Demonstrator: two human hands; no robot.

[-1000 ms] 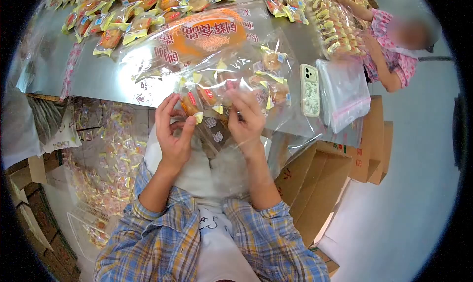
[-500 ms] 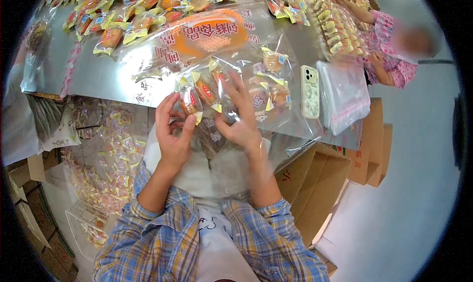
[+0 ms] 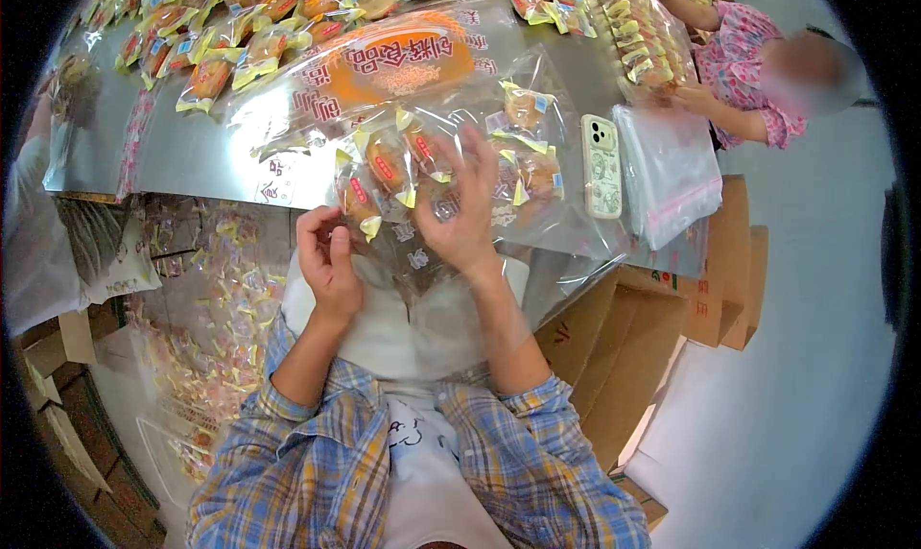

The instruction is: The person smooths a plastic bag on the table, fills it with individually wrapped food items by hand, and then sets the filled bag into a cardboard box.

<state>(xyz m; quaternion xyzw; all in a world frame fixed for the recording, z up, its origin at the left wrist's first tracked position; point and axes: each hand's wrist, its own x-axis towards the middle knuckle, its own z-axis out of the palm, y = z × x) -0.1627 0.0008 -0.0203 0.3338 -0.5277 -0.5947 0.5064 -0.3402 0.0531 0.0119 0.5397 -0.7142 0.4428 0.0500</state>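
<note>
Three wrapped cakes lie in a slanting row on clear film: a left one [image 3: 358, 202], a middle one [image 3: 387, 165] and a right one [image 3: 422, 149]. My left hand [image 3: 327, 266] is at the table edge, just below the left cake, its fingers loosely curled and the thumb apart; I see nothing in it. Beside the right cake, my right hand [image 3: 463, 208] spreads its fingers over the film, slightly blurred. Further right, an upper wrapped cake [image 3: 525, 107] and a lower wrapped cake [image 3: 539, 175] rest on the same film. A printed plastic bag [image 3: 403, 64] lies beyond the row.
A pile of wrapped cakes [image 3: 278, 11] covers the far table. A phone [image 3: 602, 167] and a stack of clear bags [image 3: 667, 175] lie at right. Cardboard boxes [image 3: 614, 357] stand below the edge. Another person [image 3: 739, 64] works by a filled bag [image 3: 641, 45].
My left hand has drawn back toward me, off the left cake. My right hand has shifted slightly left. The other person's near hand has moved up to the filled bag.
</note>
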